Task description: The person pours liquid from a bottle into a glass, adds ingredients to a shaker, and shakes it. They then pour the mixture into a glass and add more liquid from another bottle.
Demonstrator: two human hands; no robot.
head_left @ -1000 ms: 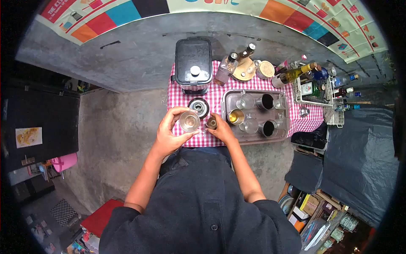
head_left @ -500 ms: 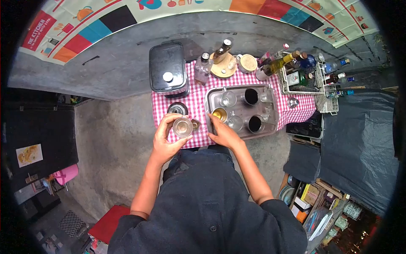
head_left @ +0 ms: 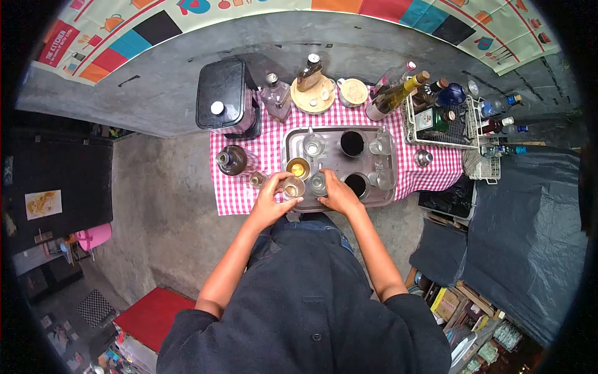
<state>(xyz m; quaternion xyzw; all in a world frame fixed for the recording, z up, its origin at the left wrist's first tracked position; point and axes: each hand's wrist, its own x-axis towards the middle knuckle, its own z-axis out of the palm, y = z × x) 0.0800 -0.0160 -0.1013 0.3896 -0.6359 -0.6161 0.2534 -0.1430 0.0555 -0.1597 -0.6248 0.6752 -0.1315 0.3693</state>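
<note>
My left hand (head_left: 274, 201) is closed round a clear glass (head_left: 293, 187) at the near left corner of the grey tray (head_left: 380, 201). My right hand (head_left: 339, 193) has its fingers round another clear glass (head_left: 318, 182) on the tray's near side. Behind these two stands a cup with yellow liquid (head_left: 298, 167). Two dark-filled cups, one at the back (head_left: 352, 143) and one in front (head_left: 357, 184), stand further right, with clear glasses beside them. A small bottle (head_left: 257, 180) is just left of my left hand.
A dark bottle (head_left: 234, 160) stands on the checkered cloth (head_left: 227, 200) at left, below a black container (head_left: 221, 93). Bottles and a round wooden board (head_left: 313, 100) line the back. A wire basket (head_left: 436, 143) of bottles and a metal shaker top (head_left: 423, 158) are right.
My left hand has carried its glass rightward to the tray's corner. My right hand has closed round a clear glass. The view has shifted slightly.
</note>
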